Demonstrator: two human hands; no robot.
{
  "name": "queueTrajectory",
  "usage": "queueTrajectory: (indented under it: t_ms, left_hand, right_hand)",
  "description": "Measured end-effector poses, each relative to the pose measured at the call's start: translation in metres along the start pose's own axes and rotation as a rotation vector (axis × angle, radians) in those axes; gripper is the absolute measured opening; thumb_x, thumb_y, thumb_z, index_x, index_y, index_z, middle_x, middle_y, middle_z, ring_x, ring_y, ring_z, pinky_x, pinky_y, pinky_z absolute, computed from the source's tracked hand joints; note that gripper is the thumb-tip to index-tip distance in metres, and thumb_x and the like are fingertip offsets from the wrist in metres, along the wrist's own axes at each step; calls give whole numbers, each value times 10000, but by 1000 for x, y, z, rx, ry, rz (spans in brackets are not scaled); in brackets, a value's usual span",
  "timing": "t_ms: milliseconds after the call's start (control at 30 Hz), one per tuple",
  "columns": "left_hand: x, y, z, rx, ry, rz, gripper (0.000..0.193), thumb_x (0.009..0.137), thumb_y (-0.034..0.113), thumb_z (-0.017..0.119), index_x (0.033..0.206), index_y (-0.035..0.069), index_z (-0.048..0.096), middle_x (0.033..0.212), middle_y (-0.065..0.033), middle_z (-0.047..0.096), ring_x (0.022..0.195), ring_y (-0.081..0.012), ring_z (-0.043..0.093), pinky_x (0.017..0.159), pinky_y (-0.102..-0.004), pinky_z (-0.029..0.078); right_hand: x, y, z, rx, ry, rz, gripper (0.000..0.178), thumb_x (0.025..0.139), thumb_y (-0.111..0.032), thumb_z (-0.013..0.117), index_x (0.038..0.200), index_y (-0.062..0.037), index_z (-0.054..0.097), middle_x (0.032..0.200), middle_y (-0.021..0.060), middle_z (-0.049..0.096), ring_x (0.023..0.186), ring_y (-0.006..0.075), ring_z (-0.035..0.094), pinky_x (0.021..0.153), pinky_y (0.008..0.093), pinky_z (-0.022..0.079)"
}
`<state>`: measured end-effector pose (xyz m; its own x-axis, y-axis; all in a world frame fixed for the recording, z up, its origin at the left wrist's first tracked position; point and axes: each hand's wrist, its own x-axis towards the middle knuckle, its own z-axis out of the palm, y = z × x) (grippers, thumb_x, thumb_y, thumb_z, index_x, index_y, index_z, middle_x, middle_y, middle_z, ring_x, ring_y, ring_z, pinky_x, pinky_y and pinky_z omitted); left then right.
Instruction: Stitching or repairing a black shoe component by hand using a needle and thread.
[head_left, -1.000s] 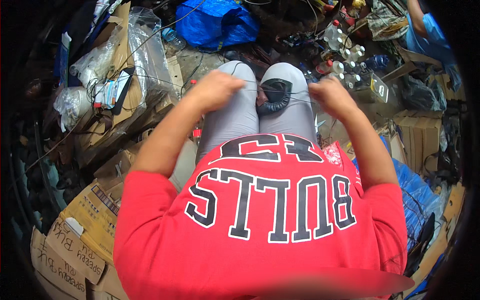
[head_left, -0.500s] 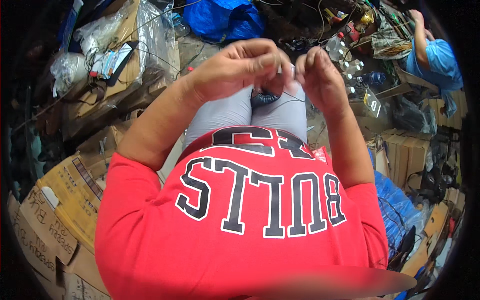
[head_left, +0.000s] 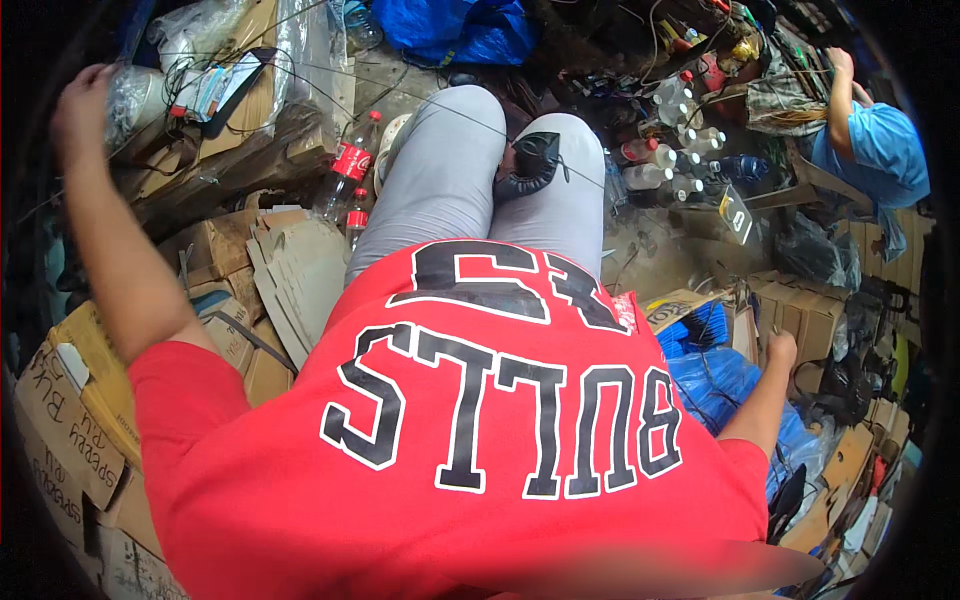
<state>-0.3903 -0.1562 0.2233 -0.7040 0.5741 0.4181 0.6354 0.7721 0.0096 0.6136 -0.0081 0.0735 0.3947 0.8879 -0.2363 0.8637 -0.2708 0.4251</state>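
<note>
On my grey-trousered right thigh rests a black shoe-like piece (head_left: 530,165) with a padded, gathered rim; its exact kind is unclear. A thin dark thread (head_left: 455,111) stretches across my thighs past this piece. My left hand (head_left: 82,112) is far out to the left, fingers closed together, near a clear plastic bag. Out to the right and lower down, my right hand (head_left: 780,350) is pinched closed near cardboard boxes. The thread seems drawn out between the two hands, though its ends are too fine to follow.
Red-capped bottles (head_left: 350,165) stand left of my legs. Several white-capped bottles (head_left: 690,155) stand at the right. Cardboard pieces (head_left: 290,270) lean at my left, blue plastic (head_left: 725,380) lies at my right. Another person in a blue shirt (head_left: 870,150) is at the far right.
My hands were together above my lap; they have swung wide apart, left hand out to the left, right hand down to the right. The black piece on my thigh is now uncovered.
</note>
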Motion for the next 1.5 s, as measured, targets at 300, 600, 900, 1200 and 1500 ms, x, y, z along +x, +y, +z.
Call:
queueTrajectory:
  t_ms: [300,600,900,1200,1500]
  left_hand:
    - [-283,278,87,-1190,-511,990,263,783,81,601,1041,44,637,1046,-145,616,884,-244,607,751,-334,475]
    - [-223,187,119,-1088,-966,436,241,856,230,568,791,7,634,696,0,598,671,-97,526,643,-260,422]
    - [-241,246,101,-1108,-562,695,340,820,213,626,1115,46,603,1106,-108,613,1033,-198,569,864,-304,447]
    - [-266,345,92,-960,-1320,887,254,774,214,690,954,40,644,922,-99,623,738,-157,589,633,-292,477]
    - [-269,350,113,-1183,-1538,801,241,777,211,685,928,27,654,796,14,603,640,-66,478,549,-230,390]
  right_hand:
    - [-134,-319,-74,1182,-589,-978,527,840,-189,636,1332,-148,452,740,-60,450,662,39,380,583,183,320]
    - [-100,-294,-62,1620,-637,-531,229,815,-323,647,869,-107,596,688,-72,453,611,50,393,569,220,314]
    - [-98,-302,-88,968,-250,-873,349,868,-161,560,1210,-90,564,844,47,494,703,109,474,674,260,418]
    - [-123,-359,-118,892,-233,-1161,295,778,-100,642,1069,-55,625,838,50,581,695,139,528,663,280,447]
    - [-125,-338,-128,585,-258,-1193,414,802,21,514,1203,-72,556,942,120,530,888,213,542,780,309,455]
